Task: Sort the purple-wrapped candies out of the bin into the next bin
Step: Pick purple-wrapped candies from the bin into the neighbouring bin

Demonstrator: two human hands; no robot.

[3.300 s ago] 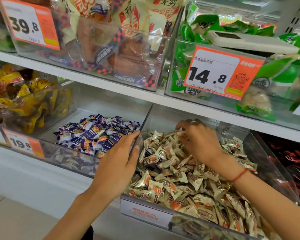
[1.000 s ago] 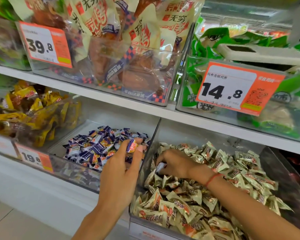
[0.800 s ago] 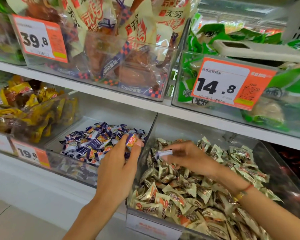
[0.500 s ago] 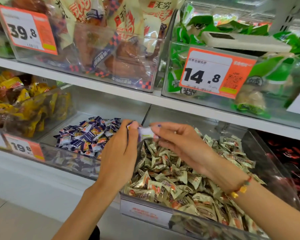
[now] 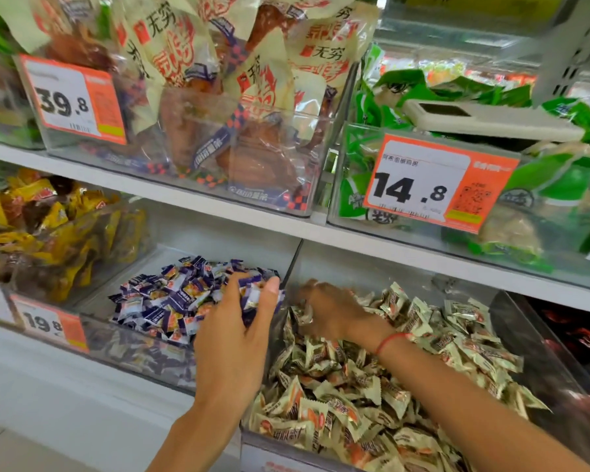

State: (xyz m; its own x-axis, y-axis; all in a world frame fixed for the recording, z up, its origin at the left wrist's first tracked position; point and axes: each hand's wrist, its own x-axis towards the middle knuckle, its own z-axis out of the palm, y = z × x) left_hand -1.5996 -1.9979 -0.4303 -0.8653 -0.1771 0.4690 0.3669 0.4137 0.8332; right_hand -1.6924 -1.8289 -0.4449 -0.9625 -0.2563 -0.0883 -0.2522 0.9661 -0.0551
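Left hand (image 5: 234, 338) reaches over the purple candies (image 5: 171, 298) in the left clear bin (image 5: 92, 321), fingers spread, a purple piece seemingly tucked under them (grip unclear). Right hand (image 5: 334, 313) digs knuckles-up into cream candies (image 5: 372, 386) in the right bin (image 5: 542, 362), fingers curled; cannot tell what it holds.

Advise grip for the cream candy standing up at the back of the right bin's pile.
Pinch the cream candy by its crimped top edge, coming straight down from above. It stands nearly on end atop the pile, seal edge up and free, while neighbours crowd its lower half. The right hand is to its left, so there's likely room.
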